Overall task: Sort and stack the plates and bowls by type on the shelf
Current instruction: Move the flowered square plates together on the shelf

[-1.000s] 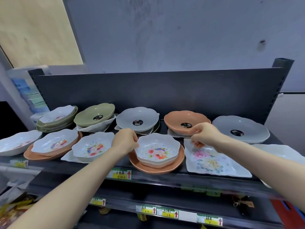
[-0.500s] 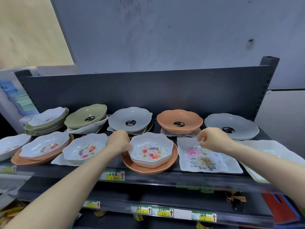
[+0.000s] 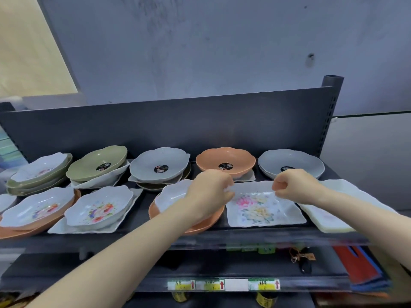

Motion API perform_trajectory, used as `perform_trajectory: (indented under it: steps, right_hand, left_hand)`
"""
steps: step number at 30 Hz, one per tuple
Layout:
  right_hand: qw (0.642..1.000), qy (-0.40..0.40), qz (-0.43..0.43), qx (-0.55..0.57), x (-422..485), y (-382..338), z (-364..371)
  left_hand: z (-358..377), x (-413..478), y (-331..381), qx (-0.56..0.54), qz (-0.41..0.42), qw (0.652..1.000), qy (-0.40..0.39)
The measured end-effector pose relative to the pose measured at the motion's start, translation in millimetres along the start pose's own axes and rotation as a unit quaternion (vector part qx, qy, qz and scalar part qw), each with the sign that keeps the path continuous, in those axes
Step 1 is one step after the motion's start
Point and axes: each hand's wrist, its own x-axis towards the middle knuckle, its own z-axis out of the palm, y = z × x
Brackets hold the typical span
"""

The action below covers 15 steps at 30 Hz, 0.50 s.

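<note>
A square white plate with pink and cream flowers (image 3: 264, 210) lies at the front of the dark shelf (image 3: 111, 240). My left hand (image 3: 209, 191) is closed at its far left corner. At the far rim my right hand (image 3: 293, 185) is closed too, and both seem to pinch the plate's edge. My left forearm crosses a white floral bowl (image 3: 173, 194) nested in an orange plate (image 3: 155, 213). Behind stand an orange bowl (image 3: 224, 157) and two grey bowls (image 3: 160, 162) (image 3: 291, 160).
Further left are a green bowl on a white plate (image 3: 97, 160), a mixed stack (image 3: 40, 172), and two floral bowls (image 3: 33, 205) (image 3: 97, 207) on plates. White rectangular plates (image 3: 329, 210) lie at the right end. The lower shelf holds price labels (image 3: 222, 284) and keys (image 3: 302, 261).
My left hand left the floral bowl's left rim and moved right to the square plate's corner. My right hand dropped from the orange bowl to the square plate's far rim.
</note>
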Motion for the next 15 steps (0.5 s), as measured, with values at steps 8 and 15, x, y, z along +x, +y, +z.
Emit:
perform_trajectory:
  steps: [8,15]
  right_hand:
    - [0.998,0.013,0.068,0.010,-23.2,28.3,-8.8]
    - [0.990,-0.004,0.096,0.101,-29.1,28.2,-14.2]
  left_hand:
    - [21.1,-17.0,43.7,-0.014,0.094,0.977,-0.193]
    - [25.2,-14.7,44.9,0.140,0.122,0.968,-0.171]
